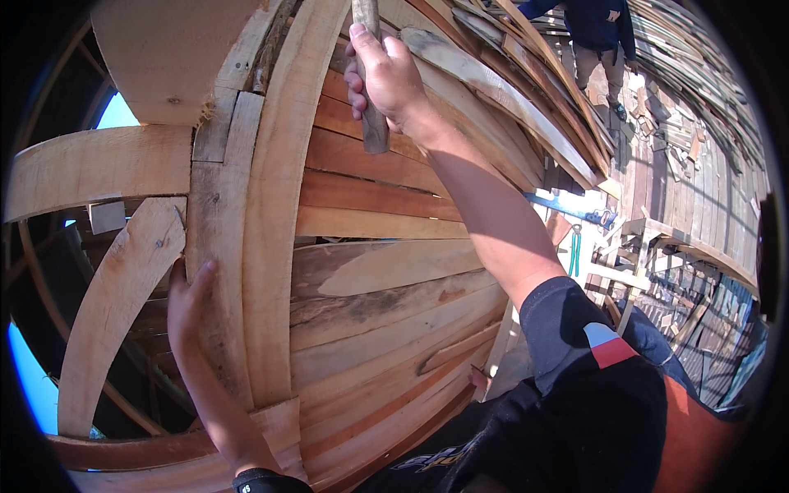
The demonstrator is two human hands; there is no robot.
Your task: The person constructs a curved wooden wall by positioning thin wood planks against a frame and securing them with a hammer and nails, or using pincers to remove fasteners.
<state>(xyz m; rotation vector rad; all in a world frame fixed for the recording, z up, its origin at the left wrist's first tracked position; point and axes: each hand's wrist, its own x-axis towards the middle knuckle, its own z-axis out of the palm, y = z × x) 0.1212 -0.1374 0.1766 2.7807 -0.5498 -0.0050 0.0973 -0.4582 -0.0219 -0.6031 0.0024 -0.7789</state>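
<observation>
The hull planks (370, 246) are showing pale tan and reddish-brown bands — grain streaked grey. The tool handle (371, 107) is looking weathered grey-brown; the sleeve (592, 386) is showing black with a red-and-white patch — sky-blue gaps beyond.

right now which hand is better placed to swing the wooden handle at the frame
Right, probably. The right hand already grips the wooden handle, raised above the planks. The left hand lies flat on the curved frame timber, steadying it.

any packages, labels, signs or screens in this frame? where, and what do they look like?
No packages, signs or screens in view.
Sleeve patch: on the right arm's dark sleeve, lower right; small white-and-red block.
Pale print: on dark clothing at the bottom edge; too blurred to make out.
Everything else is bare wooden planks.
</observation>
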